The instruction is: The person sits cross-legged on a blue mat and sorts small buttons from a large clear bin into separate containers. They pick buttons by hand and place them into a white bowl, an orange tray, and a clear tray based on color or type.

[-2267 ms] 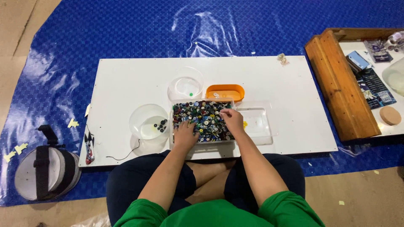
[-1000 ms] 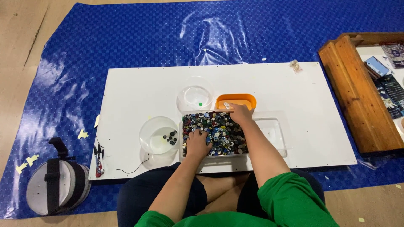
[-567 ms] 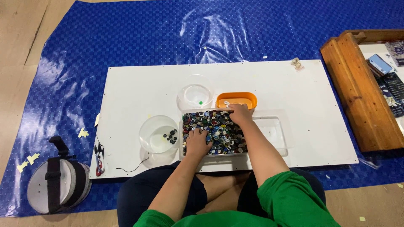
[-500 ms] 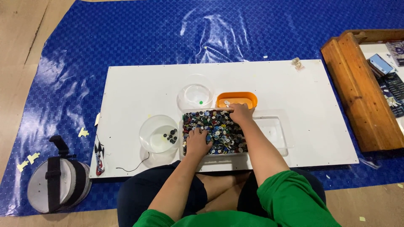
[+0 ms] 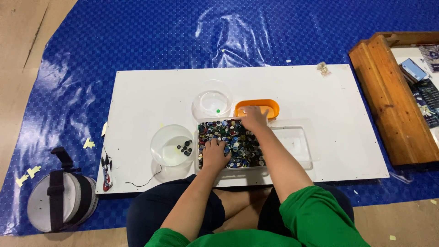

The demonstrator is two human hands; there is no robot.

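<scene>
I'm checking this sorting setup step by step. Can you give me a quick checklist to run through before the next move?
1. Left hand resting on the buttons in the tray: ok.
2. Right hand at the tray's far edge beside the orange bowl: ok.
3. Button pinched in either hand: cannot tell.
4. Left clear bowl holds a few dark buttons: ok.
5. Far clear bowl holds one green piece: ok.
6. All bowls upright on the white board: ok.

One head camera looks steeply down, seemingly fairly high, over the white board point(image 5: 320, 137).
</scene>
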